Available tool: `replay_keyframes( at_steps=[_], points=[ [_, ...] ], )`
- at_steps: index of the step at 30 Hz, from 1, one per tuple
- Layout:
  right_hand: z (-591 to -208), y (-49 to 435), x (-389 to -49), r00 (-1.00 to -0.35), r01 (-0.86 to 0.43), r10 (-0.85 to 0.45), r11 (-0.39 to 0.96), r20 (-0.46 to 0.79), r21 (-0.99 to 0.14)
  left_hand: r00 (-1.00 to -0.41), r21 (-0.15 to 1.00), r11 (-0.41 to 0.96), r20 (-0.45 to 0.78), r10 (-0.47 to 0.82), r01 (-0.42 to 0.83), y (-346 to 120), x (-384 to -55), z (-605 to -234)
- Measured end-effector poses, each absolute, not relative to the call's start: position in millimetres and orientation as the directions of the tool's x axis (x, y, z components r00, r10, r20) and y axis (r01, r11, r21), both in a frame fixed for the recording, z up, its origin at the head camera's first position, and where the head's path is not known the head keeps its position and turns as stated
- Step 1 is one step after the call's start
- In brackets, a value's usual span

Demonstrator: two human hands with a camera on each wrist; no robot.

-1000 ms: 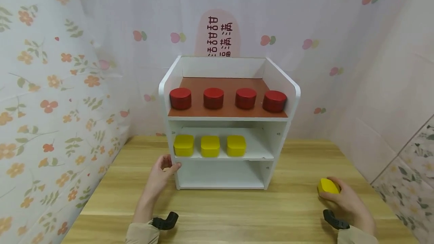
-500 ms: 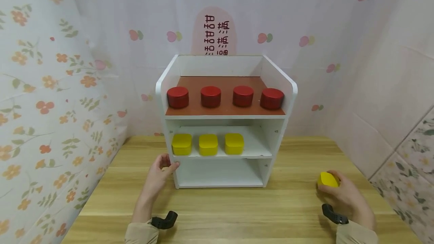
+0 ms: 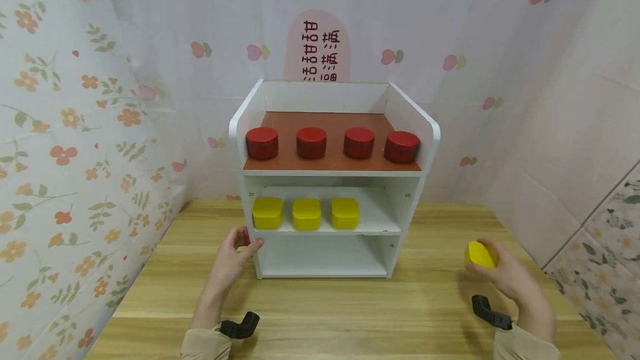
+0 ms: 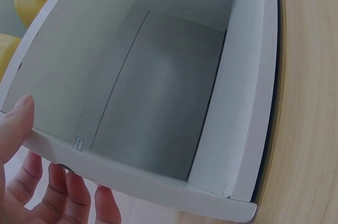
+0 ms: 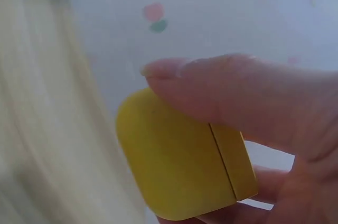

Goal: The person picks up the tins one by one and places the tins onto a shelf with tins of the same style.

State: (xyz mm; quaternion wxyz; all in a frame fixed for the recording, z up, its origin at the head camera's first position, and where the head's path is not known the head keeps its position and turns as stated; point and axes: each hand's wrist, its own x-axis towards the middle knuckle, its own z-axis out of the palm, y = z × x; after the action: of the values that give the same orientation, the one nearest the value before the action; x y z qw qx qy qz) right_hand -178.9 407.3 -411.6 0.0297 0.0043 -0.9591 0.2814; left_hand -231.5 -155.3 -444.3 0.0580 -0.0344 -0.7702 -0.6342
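My right hand (image 3: 517,279) holds a yellow rounded-square tin (image 3: 479,255) over the right part of the table. In the right wrist view the thumb lies across this yellow tin (image 5: 174,155), near its lid seam, with fingers behind, partly hidden. My left hand (image 3: 231,263) grips the left side panel of a white shelf unit (image 3: 320,173). The left wrist view has the thumb (image 4: 18,123) on the panel's inner side and the fingers outside. Three yellow tins, left (image 3: 267,214), middle (image 3: 306,215) and right (image 3: 345,214), stand in a row on the middle shelf.
Several red round tins (image 3: 311,144) line the front of the brown top shelf (image 3: 327,118). Below the yellow row is the bottom compartment (image 3: 322,257). The unit stands on a wooden table (image 3: 350,315), with patterned curtains (image 3: 210,110) behind and at both sides.
My right hand has raised the yellow tin and tilted it, moving slightly up and left in the head view. My left hand keeps its grip on the side panel.
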Motion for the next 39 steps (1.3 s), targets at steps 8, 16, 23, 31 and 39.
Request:
replay_keyframes(
  at_steps=[8, 16, 23, 31, 39],
  points=[
    [-380, 382, -176, -0.993, -0.075, -0.020, 0.863, 0.114, -0.499, -0.990, 0.973, 0.193, 0.137, -0.025, 0.129, -155, -232, -445],
    [-361, 347, -170, -0.974, -0.161, -0.057, 0.853, 0.218, -0.497, -0.988, 0.971, 0.194, 0.151, -0.031, 0.142, -155, -233, -447],
    [-350, 317, -169, -0.952, -0.236, -0.111, 0.861, 0.285, -0.451, -0.989, 0.971, 0.195, 0.147, -0.022, 0.140, -155, -233, -446],
    [-347, 293, -171, -0.935, -0.318, -0.191, 0.827, 0.300, -0.463, -0.985, 0.967, 0.196, 0.170, -0.021, 0.163, -153, -235, -445],
    [-349, 277, -171, -0.908, -0.384, -0.240, 0.803, 0.343, -0.456, -0.985, 0.969, 0.186, 0.171, -0.031, 0.162, -154, -233, -446]
  ],
)
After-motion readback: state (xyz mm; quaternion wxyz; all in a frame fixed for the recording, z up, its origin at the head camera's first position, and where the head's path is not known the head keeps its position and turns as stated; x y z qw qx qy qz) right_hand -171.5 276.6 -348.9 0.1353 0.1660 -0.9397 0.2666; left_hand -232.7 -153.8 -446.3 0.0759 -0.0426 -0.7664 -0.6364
